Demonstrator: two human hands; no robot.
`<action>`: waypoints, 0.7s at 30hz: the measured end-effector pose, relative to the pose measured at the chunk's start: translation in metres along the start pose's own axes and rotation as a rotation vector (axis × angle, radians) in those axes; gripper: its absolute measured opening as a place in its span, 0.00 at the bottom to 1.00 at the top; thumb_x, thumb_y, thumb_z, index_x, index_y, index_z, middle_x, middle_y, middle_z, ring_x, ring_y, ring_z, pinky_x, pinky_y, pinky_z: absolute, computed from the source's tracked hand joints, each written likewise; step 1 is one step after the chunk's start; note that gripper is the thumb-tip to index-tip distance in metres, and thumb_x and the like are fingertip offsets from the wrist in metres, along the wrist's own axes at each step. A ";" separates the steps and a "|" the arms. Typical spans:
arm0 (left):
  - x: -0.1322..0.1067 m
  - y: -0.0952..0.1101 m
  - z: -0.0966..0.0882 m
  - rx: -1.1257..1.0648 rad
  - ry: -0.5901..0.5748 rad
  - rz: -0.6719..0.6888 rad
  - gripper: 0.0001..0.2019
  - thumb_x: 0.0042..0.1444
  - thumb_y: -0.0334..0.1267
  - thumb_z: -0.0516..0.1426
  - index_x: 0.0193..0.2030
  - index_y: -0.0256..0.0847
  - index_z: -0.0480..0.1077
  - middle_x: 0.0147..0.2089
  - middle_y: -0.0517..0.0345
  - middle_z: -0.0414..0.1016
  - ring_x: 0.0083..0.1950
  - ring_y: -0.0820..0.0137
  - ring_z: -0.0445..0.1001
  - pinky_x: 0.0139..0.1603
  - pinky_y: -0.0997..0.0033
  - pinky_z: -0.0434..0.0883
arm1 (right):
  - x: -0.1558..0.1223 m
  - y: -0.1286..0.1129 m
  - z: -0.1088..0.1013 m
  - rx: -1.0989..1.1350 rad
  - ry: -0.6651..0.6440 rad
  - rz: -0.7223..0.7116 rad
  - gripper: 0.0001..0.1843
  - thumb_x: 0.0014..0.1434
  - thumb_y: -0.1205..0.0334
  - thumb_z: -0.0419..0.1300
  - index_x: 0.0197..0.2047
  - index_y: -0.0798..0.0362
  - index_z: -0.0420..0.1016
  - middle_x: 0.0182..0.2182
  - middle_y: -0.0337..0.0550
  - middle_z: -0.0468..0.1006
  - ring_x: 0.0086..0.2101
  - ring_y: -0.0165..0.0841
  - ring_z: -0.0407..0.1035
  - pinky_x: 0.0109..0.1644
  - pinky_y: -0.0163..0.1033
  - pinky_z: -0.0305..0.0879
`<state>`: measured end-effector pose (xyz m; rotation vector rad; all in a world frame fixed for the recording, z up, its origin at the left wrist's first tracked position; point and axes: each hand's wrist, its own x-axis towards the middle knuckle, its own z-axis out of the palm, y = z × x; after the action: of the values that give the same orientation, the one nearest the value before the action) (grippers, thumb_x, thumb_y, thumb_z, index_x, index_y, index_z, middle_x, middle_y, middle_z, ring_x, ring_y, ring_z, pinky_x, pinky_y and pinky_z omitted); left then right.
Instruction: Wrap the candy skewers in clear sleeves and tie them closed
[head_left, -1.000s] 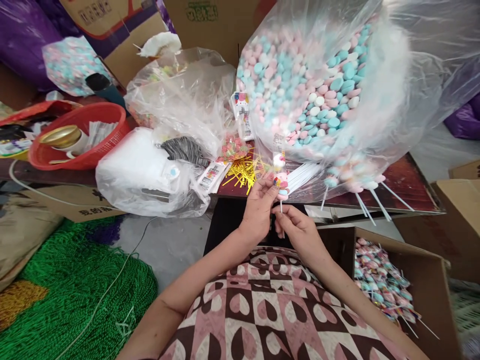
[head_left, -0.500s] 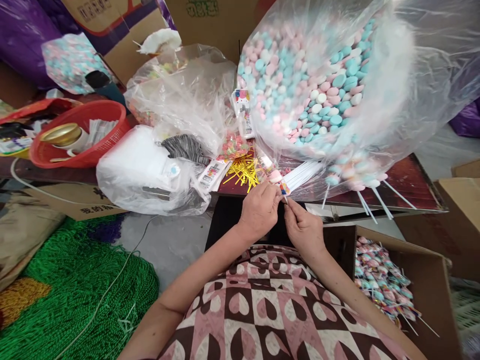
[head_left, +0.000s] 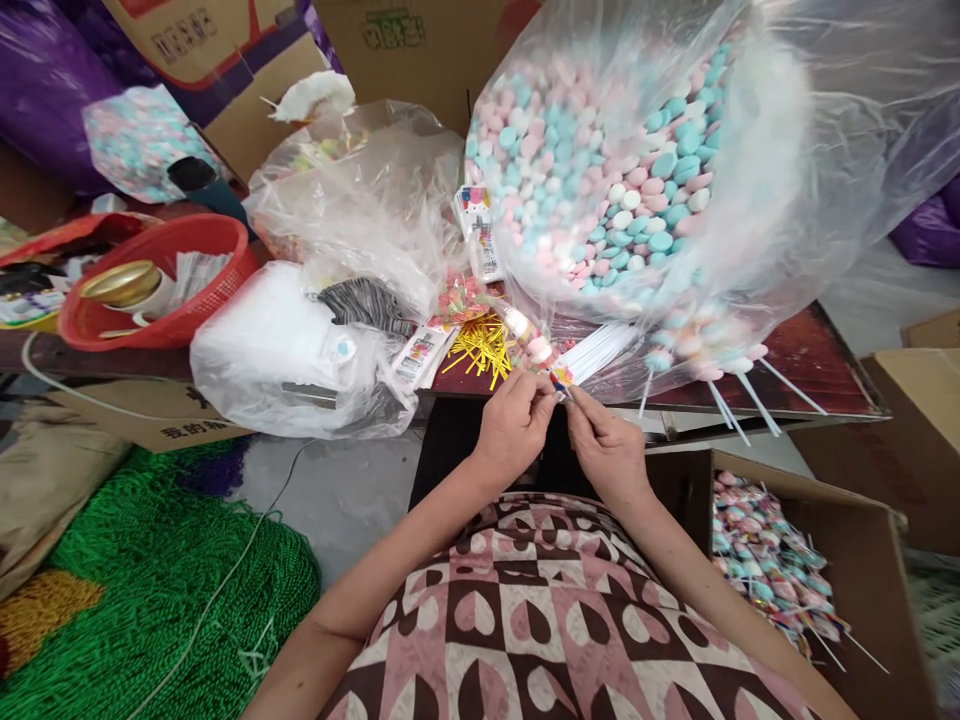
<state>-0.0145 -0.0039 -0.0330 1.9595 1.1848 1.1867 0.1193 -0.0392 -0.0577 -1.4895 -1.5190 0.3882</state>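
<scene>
My left hand (head_left: 514, 425) and my right hand (head_left: 604, 450) meet at the table's near edge, both pinched on one candy skewer in a clear printed wrapper (head_left: 538, 350), which tilts up to the left. Just beyond lies a heap of gold twist ties (head_left: 480, 345). A big clear bag of pink, blue and white candy skewers (head_left: 622, 180) leans over the table, white sticks poking out at its lower right.
A cardboard box of wrapped candy skewers (head_left: 765, 565) stands at my right. On the table's left are a red basket (head_left: 161, 285), crumpled clear plastic bags (head_left: 352, 200) and a white bag (head_left: 277, 350). Green netting (head_left: 150, 590) lies on the floor, cartons behind.
The wrapped skewer went from upright to tilted left. My hands closed together on its lower end and rose slightly toward the table edge.
</scene>
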 end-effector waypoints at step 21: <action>0.007 0.010 -0.003 0.118 -0.131 -0.106 0.08 0.63 0.38 0.49 0.33 0.41 0.64 0.26 0.61 0.69 0.27 0.74 0.68 0.31 0.75 0.62 | -0.004 -0.012 -0.016 -0.099 -0.028 -0.111 0.21 0.66 0.61 0.51 0.60 0.55 0.69 0.25 0.39 0.80 0.20 0.28 0.69 0.27 0.33 0.66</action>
<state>-0.0116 -0.0019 -0.0213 2.0002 1.2984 0.9395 0.1241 -0.0510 -0.0415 -1.4732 -1.6550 0.2731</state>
